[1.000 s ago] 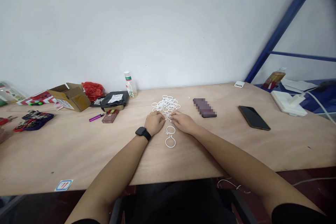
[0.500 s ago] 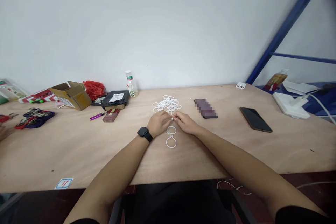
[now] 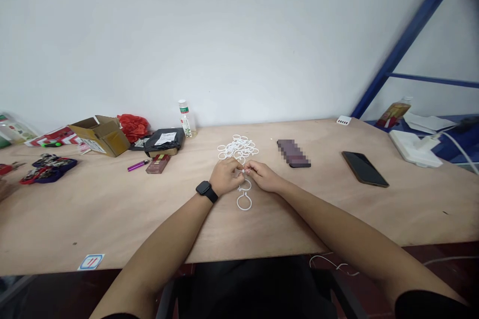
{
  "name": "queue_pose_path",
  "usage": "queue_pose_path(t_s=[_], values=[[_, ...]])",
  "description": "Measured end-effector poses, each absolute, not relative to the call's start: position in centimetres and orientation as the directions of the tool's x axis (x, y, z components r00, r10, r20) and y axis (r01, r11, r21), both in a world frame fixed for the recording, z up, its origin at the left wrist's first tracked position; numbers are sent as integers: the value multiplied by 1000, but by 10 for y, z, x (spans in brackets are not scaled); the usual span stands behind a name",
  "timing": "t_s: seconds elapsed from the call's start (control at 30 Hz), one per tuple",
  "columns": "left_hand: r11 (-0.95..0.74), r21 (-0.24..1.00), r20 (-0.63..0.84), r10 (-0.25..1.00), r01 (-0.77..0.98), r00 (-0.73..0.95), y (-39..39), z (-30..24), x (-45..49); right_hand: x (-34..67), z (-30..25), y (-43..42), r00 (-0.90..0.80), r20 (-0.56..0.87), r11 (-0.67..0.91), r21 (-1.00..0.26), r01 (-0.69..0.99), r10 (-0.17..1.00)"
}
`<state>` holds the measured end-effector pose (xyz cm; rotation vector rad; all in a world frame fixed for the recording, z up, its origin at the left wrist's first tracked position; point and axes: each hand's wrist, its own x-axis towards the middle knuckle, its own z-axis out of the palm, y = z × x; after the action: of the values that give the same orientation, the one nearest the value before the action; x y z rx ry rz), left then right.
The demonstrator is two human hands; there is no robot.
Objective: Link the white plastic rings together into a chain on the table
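Observation:
My left hand (image 3: 225, 175), with a black watch on its wrist, pinches a small white ring at the fingertips. Facing it, my right hand (image 3: 261, 175) has its thumb and fingers closed on the same small white piece (image 3: 243, 171). Most of that ring is hidden by my fingers. Just below my hands lie two white plastic rings with small clips, an upper ring (image 3: 245, 185) partly behind my left fingers and a lower ring (image 3: 244, 202) in full view. Beyond my fingertips is a pile of similar white rings (image 3: 238, 146).
Two phones lie to the right, one pixelated (image 3: 294, 153), the other a dark phone (image 3: 364, 169). On the left are a maroon box (image 3: 157, 164), purple lighter (image 3: 137, 165), black parcel (image 3: 164, 142), open carton (image 3: 101, 135) and bottle (image 3: 187, 119). A person's hand shows at the far left edge.
My fingertips have come slightly towards me and left, over the top of the upper ring. A white bit now shows between them. The lower ring and the pile look unmoved.

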<state>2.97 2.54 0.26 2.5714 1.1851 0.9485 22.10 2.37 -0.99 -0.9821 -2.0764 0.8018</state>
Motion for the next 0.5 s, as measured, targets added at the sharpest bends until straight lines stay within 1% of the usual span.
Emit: queue_pose_path(t_s=[0.17, 0.3, 0.43, 0.5], values=[[-677, 391, 491, 726, 624, 480, 27, 3, 28, 217, -11, 22, -504, 332, 552, -739, 386, 797], [-664, 444, 517, 738, 601, 433, 34, 0, 21, 215, -11, 19, -513, 335, 568, -715, 407, 790], [-696, 500, 533, 717, 515, 449, 41, 0, 13, 216, -9, 20, -468, 375, 582, -671, 458, 800], [-660, 514, 508, 749, 548, 426, 44, -2, 11, 218, -9, 22, -479, 372, 594, -637, 492, 795]])
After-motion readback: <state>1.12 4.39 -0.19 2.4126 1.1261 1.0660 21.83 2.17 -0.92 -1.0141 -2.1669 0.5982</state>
